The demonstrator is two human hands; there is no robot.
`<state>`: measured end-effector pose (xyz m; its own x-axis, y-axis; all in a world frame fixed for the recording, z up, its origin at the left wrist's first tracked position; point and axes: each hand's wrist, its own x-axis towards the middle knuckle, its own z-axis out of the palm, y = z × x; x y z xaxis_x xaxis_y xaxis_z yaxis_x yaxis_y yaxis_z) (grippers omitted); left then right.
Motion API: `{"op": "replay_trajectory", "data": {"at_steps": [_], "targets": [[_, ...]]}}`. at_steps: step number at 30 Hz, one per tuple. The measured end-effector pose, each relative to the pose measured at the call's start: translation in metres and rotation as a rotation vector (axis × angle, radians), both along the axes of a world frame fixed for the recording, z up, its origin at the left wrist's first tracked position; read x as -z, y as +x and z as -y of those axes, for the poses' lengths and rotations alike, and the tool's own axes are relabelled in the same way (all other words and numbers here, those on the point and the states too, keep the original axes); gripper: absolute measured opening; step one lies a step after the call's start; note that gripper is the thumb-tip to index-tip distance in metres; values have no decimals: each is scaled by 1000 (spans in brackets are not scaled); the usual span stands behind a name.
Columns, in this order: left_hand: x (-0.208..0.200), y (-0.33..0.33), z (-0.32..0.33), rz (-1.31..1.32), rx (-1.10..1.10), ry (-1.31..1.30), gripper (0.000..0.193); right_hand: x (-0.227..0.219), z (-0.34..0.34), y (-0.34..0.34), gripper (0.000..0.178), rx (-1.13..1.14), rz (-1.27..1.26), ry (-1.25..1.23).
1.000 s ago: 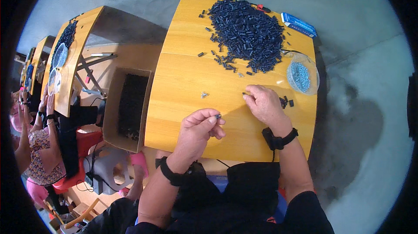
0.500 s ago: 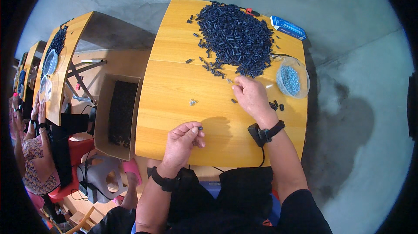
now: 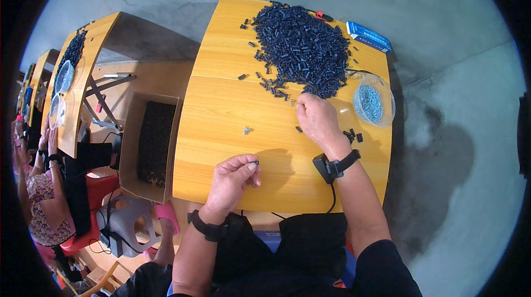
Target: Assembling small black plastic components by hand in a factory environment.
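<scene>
My left hand is above the near part of the table, pinching a small black plastic piece between thumb and fingertips. Farther forward, my right hand rests at the near edge of a large heap of small black plastic pieces. Its fingers are curled downward beside a few tiny clear or metallic bits; whatever lies in them is hidden. Another little cluster of shiny bits lies on the wood between the two hands. Several loose black pieces sit by my right wrist.
A clear tub of light-blue small parts stands on the wooden table at the right. At the far edge are a blue box and a red-and-black tool. A cardboard box stands left; another person's hands are at a neighbouring table.
The right hand's fingers have curled in more at the shiny bits by the heap. The left hand keeps its pinch in nearly the same place.
</scene>
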<state>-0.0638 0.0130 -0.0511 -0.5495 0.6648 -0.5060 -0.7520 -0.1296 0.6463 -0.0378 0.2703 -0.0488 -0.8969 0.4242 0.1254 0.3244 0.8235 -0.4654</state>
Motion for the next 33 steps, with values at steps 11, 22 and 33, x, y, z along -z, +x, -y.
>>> {"op": "replay_trajectory", "data": {"at_steps": [11,22,33], "targets": [[-9,7,-6,-105,-63,12,16,-25,11,30,5,69,-240,-955],[-66,21,-21,-226,15,73,19,-91,40,64,9,-35,-279,-1285],[-106,41,-8,-355,-25,146,19,-128,74,92,9,-143,-354,-1302]]}}
